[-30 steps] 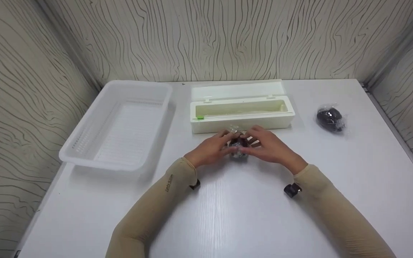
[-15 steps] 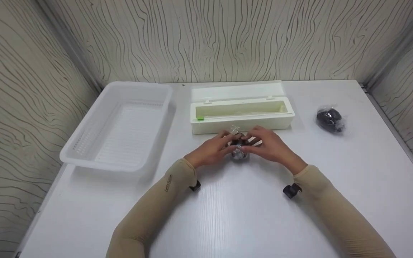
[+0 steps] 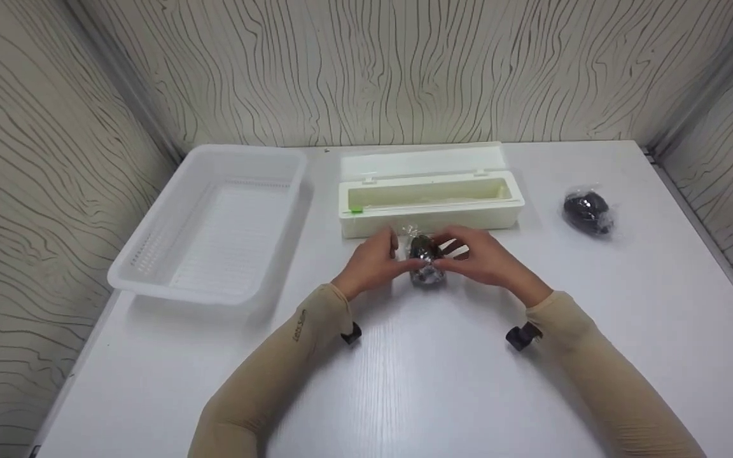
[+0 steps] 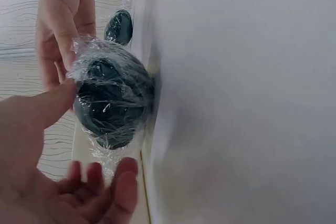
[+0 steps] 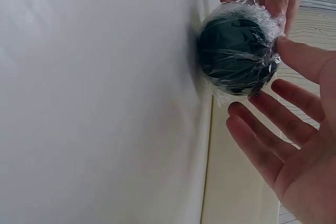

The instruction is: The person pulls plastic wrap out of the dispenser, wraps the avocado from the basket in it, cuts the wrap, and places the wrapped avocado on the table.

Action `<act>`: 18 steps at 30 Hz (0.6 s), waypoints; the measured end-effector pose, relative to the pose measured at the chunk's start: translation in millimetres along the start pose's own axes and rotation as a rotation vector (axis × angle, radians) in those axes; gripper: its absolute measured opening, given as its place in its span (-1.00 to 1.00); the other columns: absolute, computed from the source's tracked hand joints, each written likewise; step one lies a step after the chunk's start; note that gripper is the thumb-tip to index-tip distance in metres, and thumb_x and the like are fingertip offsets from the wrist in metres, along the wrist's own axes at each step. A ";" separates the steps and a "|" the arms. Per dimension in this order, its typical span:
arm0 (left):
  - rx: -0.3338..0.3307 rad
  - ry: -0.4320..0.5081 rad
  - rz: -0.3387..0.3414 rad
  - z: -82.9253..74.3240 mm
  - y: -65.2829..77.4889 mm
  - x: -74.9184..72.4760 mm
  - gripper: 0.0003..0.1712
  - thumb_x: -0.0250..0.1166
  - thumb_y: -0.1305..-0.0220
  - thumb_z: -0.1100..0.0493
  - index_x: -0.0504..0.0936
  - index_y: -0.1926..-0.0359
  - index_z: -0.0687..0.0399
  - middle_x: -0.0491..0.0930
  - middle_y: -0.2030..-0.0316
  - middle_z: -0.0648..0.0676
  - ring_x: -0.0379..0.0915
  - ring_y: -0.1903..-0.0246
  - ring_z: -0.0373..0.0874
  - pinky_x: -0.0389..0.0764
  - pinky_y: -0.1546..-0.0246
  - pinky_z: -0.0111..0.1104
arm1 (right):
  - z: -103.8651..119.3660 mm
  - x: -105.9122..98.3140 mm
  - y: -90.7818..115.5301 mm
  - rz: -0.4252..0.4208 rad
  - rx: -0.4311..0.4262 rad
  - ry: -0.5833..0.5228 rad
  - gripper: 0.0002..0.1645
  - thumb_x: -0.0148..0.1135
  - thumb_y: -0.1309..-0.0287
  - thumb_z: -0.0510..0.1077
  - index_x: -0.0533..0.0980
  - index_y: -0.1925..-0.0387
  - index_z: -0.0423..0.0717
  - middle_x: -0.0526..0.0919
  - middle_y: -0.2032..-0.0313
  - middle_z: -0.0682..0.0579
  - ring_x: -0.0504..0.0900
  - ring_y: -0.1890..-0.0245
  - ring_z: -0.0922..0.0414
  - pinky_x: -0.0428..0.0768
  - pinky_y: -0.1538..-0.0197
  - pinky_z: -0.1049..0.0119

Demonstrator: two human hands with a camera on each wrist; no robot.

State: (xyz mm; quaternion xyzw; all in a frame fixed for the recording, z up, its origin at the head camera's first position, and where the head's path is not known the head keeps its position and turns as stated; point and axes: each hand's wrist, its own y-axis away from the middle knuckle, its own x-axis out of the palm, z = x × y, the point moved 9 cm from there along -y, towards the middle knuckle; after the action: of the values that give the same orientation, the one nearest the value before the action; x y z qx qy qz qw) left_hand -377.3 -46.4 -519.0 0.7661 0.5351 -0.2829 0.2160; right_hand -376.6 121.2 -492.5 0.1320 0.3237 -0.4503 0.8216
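Note:
A dark, oval, glossy item wrapped in cling film rests on the table between both hands; its kind is hidden by the film. My left hand presses its thumb on the film's top, while its bent fingers stand off the item, as the left wrist view shows. My right hand holds the item from the other side, thumb on the gathered film and a fingertip at its flank. Just behind stands a long cream cling film dispenser, lid raised, with a green slide cutter at its left end.
A white plastic basket stands at the left of the white table. Another dark film-wrapped item lies at the right. Wood-patterned walls enclose the back and sides.
My left fingers have come away from the wrapped item's side, leaving the thumb on the film. The right hand stays at the item, and more of the item shows.

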 end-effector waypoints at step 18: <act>0.040 0.353 0.159 -0.5 0.1 9.1 -0.34 0.56 -0.21 0.09 0.35 -0.17 0.06 0.63 -0.12 0.10 0.67 -0.03 -0.07 0.68 -0.09 -0.28 | -3.1 -1.1 4.1 -0.077 0.070 -0.012 -0.52 0.48 -0.24 -0.10 0.56 -0.12 -0.18 0.66 -0.04 -0.18 0.75 0.11 -0.09 0.74 0.08 0.24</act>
State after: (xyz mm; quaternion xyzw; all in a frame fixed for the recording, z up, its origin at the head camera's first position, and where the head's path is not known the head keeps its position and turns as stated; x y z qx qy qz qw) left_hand -374.7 -39.8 -524.8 0.8479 0.4967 -0.1366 0.1252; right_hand -375.0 125.8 -494.5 0.1456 0.3077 -0.4934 0.8004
